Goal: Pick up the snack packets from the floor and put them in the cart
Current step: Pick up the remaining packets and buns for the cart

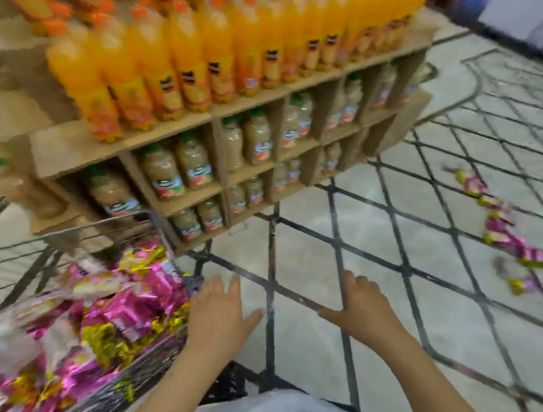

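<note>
Tiled floor (pixel 374 232), pink-gold foil snack packets (pixel 501 227)

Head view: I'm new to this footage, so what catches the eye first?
Rows of orange juice bottles fill the top shelf ahead. Shiny pink-and-gold snack packets are heaped in the cart at lower left, and a trail of loose packets lies on the floor at right.
</note>
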Tool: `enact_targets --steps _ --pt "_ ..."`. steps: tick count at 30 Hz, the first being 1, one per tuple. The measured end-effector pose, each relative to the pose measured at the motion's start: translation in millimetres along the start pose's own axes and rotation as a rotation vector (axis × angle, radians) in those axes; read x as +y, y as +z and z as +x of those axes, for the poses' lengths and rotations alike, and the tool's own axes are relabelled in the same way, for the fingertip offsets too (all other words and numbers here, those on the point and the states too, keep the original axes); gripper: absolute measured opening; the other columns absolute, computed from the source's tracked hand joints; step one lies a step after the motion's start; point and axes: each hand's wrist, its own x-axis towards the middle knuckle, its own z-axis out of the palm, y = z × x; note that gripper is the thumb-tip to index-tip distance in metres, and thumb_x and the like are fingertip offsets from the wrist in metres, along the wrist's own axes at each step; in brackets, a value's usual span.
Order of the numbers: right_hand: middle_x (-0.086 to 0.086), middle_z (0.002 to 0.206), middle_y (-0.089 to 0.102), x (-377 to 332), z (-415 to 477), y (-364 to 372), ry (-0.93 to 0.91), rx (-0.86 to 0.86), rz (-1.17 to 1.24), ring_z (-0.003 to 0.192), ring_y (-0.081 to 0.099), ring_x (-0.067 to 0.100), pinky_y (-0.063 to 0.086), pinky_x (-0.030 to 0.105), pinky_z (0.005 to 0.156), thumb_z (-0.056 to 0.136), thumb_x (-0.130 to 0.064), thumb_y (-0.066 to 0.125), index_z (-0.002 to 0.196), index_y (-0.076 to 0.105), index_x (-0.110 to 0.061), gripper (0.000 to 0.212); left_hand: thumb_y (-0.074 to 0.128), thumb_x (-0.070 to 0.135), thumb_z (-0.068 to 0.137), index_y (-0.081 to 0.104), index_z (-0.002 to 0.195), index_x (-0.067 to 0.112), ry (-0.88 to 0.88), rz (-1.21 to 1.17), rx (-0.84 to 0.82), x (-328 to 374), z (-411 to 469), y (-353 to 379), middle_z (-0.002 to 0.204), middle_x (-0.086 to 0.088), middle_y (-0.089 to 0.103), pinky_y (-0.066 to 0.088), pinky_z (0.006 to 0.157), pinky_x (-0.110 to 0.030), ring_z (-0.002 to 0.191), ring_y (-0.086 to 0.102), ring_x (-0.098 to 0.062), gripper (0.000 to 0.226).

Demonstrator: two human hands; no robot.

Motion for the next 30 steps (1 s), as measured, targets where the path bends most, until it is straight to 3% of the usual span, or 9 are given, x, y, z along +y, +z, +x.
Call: enact_targets --steps 2,9,17,26,30 --pt "0.008 0.137 0.044 37 -21 -1 0.074 0.030 0.058 0.125 0.042 0.027 0.044 0.034 0.097 0.085 -0.064 0.057 0.150 0.020 -0.016 0.089 0.025 0.080 0.084 0.021 0.153 0.020 0.066 0.015 0.004 35 -5 5 0.158 -0.014 0.025 0.022 0.118 -0.043 0.146 0.023 -0.030 0.092" --pt "0.006 0.143 0.041 133 -95 1 0.273 0.174 0.309 0.132 0.038 0.023 0.038 0.031 0.104 0.086 -0.058 0.062 0.152 0.018 -0.019 0.089 0.035 0.077 0.086 0.022 0.153 0.023 0.307 0.006 -0.034 138 -16 16 0.156 -0.007 0.030 0.032 0.113 -0.040 0.141 0.030 -0.028 0.088" --pt "0.007 0.134 0.047 195 -129 5 0.489 0.321 0.401 0.125 0.043 0.025 0.042 0.032 0.098 0.083 -0.061 0.063 0.149 0.025 -0.015 0.089 0.032 0.074 0.088 0.014 0.155 0.024 0.539 0.088 0.075 227 -17 -1 0.161 -0.008 0.016 0.019 0.117 -0.041 0.148 0.015 -0.029 0.085" --pt "0.004 0.128 0.049 234 -93 -10 0.596 0.334 0.529 0.120 0.045 0.021 0.044 0.029 0.093 0.082 -0.058 0.066 0.146 0.029 -0.020 0.083 0.037 0.075 0.085 0.018 0.153 0.027 0.638 0.058 -0.029 273 39 -21 0.160 -0.002 0.021 0.023 0.118 -0.036 0.147 0.019 -0.023 0.086" --pt "0.005 0.139 0.045 262 -44 -46 0.634 0.362 0.540 0.128 0.042 0.022 0.042 0.033 0.103 0.083 -0.059 0.064 0.151 0.022 -0.018 0.090 0.039 0.075 0.085 0.022 0.153 0.026 0.704 0.057 0.015 310 98 -52 0.157 -0.001 0.029 0.027 0.116 -0.035 0.145 0.024 -0.021 0.085"
